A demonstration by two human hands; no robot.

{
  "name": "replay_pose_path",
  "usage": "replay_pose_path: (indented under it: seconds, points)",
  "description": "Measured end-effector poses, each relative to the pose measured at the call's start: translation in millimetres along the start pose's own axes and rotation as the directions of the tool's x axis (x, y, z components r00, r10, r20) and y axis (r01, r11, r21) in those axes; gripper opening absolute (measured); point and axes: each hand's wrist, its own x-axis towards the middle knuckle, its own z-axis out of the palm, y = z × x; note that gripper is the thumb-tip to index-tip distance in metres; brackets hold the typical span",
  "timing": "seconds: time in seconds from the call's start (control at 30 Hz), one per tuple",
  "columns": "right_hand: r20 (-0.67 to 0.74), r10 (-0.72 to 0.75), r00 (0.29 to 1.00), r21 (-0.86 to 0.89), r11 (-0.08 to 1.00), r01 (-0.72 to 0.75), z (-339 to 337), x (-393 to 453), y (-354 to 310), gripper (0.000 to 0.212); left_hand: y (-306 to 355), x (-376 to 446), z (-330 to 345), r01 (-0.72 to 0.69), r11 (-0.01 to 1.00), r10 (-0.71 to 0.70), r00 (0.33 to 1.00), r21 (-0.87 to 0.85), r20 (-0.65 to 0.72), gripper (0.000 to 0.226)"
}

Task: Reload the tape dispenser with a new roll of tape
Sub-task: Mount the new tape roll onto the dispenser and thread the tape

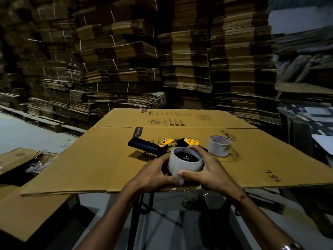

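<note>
Both hands, left hand (156, 175) and right hand (210, 170), grip the tape roll (185, 162) (seated on dispenser (158, 146)); spare roll (219, 146) at 2 o'clock.

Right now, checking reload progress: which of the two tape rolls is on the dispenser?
The nearer roll, gripped by both hands. The other roll stands alone on the cardboard, farther right.
</note>
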Motion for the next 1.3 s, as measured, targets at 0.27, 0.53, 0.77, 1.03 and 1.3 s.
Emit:
replay_pose_path:
  seconds: [0.27, 0.53, 0.77, 1.03, 1.3]
  points:
    - [-0.010, -0.003, 1.000, 0.022, 1.000, 0.003, -1, -2, 2, 0.059, -1, -1, 1, 0.007, 1.000, -0.006, 1.000, -0.016, 0.027, 0.096]
    - [-0.044, -0.039, 0.998, -0.027, 0.999, 0.038, 6, -4, 5, 0.074, 1, -5, -4, 0.017, 1.000, -0.018, 0.997, 0.013, 0.080, 0.095]
    - [-0.087, -0.065, 0.994, -0.124, 0.991, 0.054, 11, -7, 7, 0.089, 4, -7, -4, 0.019, 0.999, -0.021, 0.998, 0.043, 0.058, 0.097]
    - [-0.084, -0.029, 0.996, -0.053, 0.998, 0.025, 8, -4, 1, 0.070, 6, -7, -2, 0.035, 0.996, -0.040, 0.998, 0.083, 0.048, 0.092]
    - [-0.096, -0.062, 0.993, -0.105, 0.993, 0.052, 10, -3, 6, 0.085, 11, -8, -4, 0.013, 0.988, -0.019, 0.999, 0.155, 0.040, 0.087]
